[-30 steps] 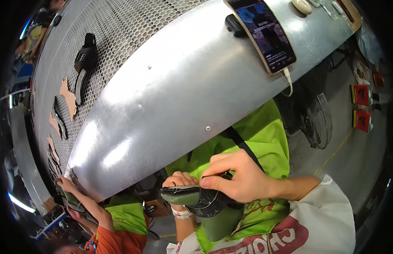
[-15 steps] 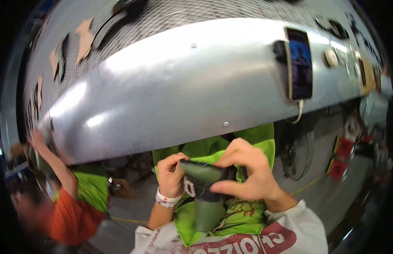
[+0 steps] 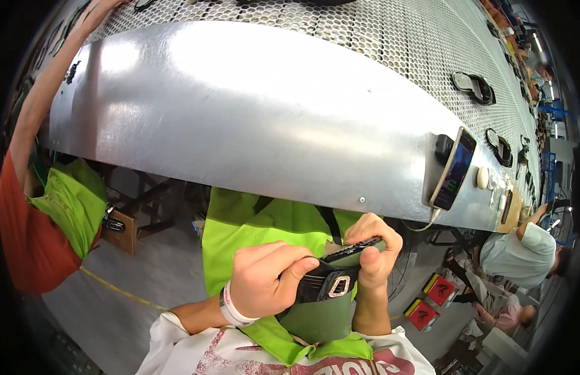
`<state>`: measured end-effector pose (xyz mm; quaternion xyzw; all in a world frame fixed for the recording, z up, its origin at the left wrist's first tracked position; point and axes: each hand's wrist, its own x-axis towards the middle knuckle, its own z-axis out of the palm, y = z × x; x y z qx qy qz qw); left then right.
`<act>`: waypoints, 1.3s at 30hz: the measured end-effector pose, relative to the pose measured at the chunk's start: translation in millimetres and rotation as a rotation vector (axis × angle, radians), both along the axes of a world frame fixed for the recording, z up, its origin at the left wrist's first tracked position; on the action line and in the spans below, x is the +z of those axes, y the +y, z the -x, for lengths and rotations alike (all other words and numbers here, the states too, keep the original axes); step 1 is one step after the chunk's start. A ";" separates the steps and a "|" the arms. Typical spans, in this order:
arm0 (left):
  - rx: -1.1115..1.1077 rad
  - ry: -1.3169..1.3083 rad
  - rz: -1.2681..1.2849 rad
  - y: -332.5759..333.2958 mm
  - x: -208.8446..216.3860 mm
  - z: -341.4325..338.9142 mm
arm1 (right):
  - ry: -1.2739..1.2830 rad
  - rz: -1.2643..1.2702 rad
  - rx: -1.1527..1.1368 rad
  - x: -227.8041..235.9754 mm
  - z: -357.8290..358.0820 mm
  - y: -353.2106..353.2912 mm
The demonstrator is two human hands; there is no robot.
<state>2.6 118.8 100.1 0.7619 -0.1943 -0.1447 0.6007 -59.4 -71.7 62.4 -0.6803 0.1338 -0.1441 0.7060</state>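
Note:
In front of my chest I hold a green sandal (image 3: 318, 320) in both hands. It has a wide black strap (image 3: 312, 289) with a sparkling, frame-shaped ornament (image 3: 338, 285). My left hand (image 3: 268, 278) pinches the strap's upper edge between thumb and fingers. My right hand (image 3: 376, 253) is closed round the raised end of the sandal, its thumb lying on the green surface and its fingers behind. A dark, textured face shows along the top of that end. My hands partly cover the sandal.
A shiny metal table (image 3: 258, 119) lies ahead, with a phone (image 3: 455, 169) propped on it and a white cable (image 3: 432, 219) plugged in. Beyond runs a honeycomb-patterned conveyor (image 3: 390, 44) carrying black sandals (image 3: 474, 87). A co-worker's arm (image 3: 43, 106) reaches across at left; another person (image 3: 518, 256) is at right.
The view has swung to the right. The sandal has turned so its ornament faces up. My left hand now pinches the strap, and my right hand has closed round the sandal's end.

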 end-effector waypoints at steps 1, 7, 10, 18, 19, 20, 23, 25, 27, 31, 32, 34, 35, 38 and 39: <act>-0.020 -0.012 0.008 1.6 -3.4 -3.2 | -0.024 -0.018 -0.004 -2.2 -1.0 1.4; -0.828 1.367 0.488 7.8 -85.5 -31.6 | -0.110 -0.045 0.173 2.5 -14.1 13.4; -0.690 1.072 0.344 8.4 -47.9 -39.3 | -0.183 -0.132 0.220 -2.3 -14.7 7.2; -0.394 0.262 0.014 7.4 6.2 -19.5 | 0.108 -0.360 0.452 10.0 -15.9 -15.7; -0.425 0.344 0.092 13.3 -5.8 -19.0 | 0.055 -0.323 0.496 4.3 -14.4 -19.7; -0.454 0.427 0.171 16.9 -17.5 -17.1 | 0.003 -0.284 0.539 0.5 -13.4 -23.1; -0.195 0.942 0.403 32.8 -27.1 11.9 | 0.035 -0.252 0.489 1.4 -10.3 -23.7; -0.157 1.074 0.338 55.5 -41.9 36.1 | 0.073 -0.278 0.421 0.7 -5.2 -21.6; -0.150 0.899 0.254 59.3 -39.5 55.4 | 0.076 -0.301 0.384 -1.1 -1.6 -20.8; -0.038 0.870 0.176 54.0 -27.3 61.5 | 0.081 -0.301 0.366 -6.6 3.3 -22.5; -0.042 0.863 0.174 53.2 -27.9 61.8 | 0.075 -0.315 0.348 -7.4 3.6 -22.5; -0.041 0.858 0.164 53.9 -31.0 63.5 | 0.073 -0.355 0.315 -10.8 6.6 -19.8; -0.057 0.856 0.202 51.7 -30.8 60.8 | 0.082 -0.360 0.294 -13.3 8.6 -21.8; -0.037 0.968 0.187 48.6 -34.8 61.1 | 0.085 -0.394 0.269 -18.6 14.6 -20.6; -0.047 1.008 0.216 45.8 -35.6 59.5 | 0.031 -0.426 0.265 -22.4 16.2 -21.3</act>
